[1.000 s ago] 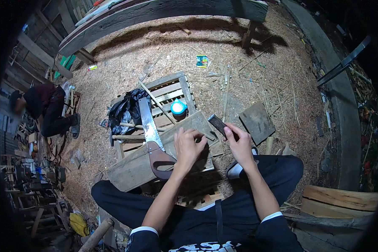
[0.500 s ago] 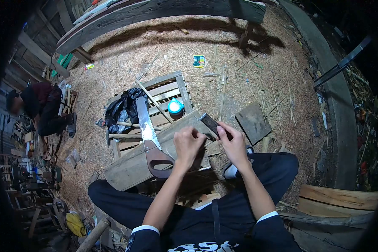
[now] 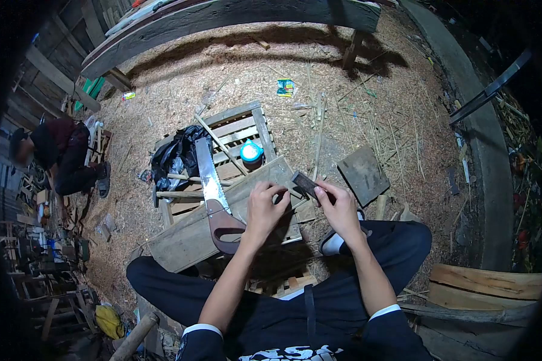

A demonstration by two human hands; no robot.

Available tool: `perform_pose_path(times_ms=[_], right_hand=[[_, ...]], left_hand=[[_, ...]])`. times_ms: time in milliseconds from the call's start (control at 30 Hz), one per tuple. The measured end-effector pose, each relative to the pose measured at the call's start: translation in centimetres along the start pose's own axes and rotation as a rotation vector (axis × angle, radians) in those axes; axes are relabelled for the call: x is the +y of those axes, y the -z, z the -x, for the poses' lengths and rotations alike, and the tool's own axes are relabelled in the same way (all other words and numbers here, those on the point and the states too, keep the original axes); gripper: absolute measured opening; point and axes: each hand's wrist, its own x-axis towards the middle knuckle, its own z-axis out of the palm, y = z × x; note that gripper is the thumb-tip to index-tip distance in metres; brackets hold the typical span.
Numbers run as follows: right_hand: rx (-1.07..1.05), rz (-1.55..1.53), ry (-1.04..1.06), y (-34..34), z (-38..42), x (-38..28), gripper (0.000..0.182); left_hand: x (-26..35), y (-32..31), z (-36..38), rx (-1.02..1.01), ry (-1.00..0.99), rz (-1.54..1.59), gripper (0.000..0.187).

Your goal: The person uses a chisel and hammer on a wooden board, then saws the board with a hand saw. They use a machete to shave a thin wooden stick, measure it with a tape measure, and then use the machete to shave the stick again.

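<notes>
My right hand (image 3: pixel 341 212) grips a small dark rectangular block (image 3: pixel 306 183) between thumb and fingers, its far end pointing up and left. Close by on the left, my left hand (image 3: pixel 264 206) has its thumb and forefinger pinched together; whatever they may hold is too small to make out. Both hands are above a wooden plank (image 3: pixel 183 242) lying across a slatted wooden frame (image 3: pixel 263 129). Left of my left hand, a handsaw (image 3: pixel 211 177) with a brown handle rests on the plank. A jar with a bright blue lid (image 3: pixel 251 151) stands on the slats.
A black plastic bag (image 3: pixel 176 153) lies beside the saw blade. To the right, a flat dark board (image 3: pixel 363 176) rests on the shavings. A person (image 3: pixel 66 153) crouches at the far left. A long timber beam (image 3: pixel 235 29) crosses the back; boards (image 3: pixel 485 283) stand near right.
The dark block has turned and shifted slightly right in my right hand. My left hand has tilted, its fingers loosening a little from a tighter curl. The saw handle moved slightly left.
</notes>
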Motion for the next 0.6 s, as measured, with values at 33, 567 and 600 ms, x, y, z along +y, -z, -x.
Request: perform_pose_path(times_ms=[33,567,600], right_hand=[[0.001,-0.001,0.000,-0.1,0.0,0.2,0.033],[-0.019,0.076,0.041,0.1,0.3,0.5,0.029],[-0.007,0.068,0.055,0.0,0.3,0.6,0.029]], left_hand=[[0.1,0.0,-0.1,-0.008,-0.015,-0.023,0.014],[1.2,-0.7,-0.4,-0.050,-0.101,-0.116,0.016],[1.2,-0.8,-0.3,-0.032,-0.125,-0.125,0.016]])
